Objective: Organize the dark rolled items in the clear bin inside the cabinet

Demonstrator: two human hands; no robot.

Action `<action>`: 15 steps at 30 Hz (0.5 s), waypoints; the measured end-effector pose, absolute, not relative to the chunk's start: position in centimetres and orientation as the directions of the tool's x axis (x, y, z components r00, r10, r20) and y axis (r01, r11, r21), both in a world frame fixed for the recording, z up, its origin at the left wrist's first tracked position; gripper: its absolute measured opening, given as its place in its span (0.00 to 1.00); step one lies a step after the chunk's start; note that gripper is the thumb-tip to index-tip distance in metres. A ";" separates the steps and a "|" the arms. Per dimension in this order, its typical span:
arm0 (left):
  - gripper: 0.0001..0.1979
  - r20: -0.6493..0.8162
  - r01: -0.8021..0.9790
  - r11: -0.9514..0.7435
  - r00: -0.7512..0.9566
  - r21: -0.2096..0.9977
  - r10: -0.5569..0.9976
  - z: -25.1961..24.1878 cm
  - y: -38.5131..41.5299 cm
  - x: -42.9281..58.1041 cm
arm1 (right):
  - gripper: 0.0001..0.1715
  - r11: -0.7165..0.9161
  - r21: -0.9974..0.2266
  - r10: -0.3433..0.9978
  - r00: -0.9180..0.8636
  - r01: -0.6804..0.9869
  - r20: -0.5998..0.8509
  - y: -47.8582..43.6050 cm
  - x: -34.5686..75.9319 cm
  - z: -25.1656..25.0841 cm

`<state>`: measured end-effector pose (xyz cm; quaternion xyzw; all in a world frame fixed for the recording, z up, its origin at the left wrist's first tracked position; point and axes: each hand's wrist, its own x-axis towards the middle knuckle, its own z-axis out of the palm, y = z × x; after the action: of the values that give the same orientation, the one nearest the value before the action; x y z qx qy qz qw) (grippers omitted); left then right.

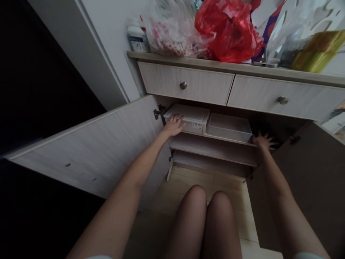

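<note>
Fingers spread, my left hand (174,126) rests against the front left of a white lidded box (188,112) on the cabinet's upper shelf. That box has a small label on its front. Right beside it stands a clear plastic bin (229,126). My right hand (262,141) is at the bin's right end, fingers fanned out; whether it touches the bin's side I cannot tell. Something dark lies behind those fingers, too dim to make out. Neither hand is closed around anything.
Both cabinet doors stand open, the left door (107,144) and the right door (302,180). A lower shelf (215,151) runs beneath the boxes. Above are two closed drawers with round knobs. On top lie a red plastic bag (229,32), a clear bag (172,32) and a white bottle (137,37).
</note>
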<state>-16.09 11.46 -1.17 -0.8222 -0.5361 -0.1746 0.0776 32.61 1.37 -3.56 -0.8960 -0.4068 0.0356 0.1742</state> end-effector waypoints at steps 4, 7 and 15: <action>0.33 0.340 0.916 -0.396 0.355 0.058 0.871 -0.9 11.3 -15.9 | 0.36 -0.613 -0.394 0.710 0.697 0.685 0.106 2.5 32.3 -3.5; 0.33 0.321 0.918 -0.393 0.357 0.051 0.877 -0.7 11.3 -15.8 | 0.38 -0.576 -0.441 0.712 0.687 0.688 0.143 2.1 32.2 -3.6; 0.34 0.204 0.930 -0.360 0.338 0.079 0.919 0.4 11.6 -15.9 | 0.35 -0.097 -0.591 0.621 0.513 0.801 0.593 -8.7 28.4 -5.3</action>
<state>-15.91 11.57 0.36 -0.8176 -0.5651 -0.1072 0.0256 28.38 -8.70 -5.34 -0.7342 -0.4840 -0.0966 0.4662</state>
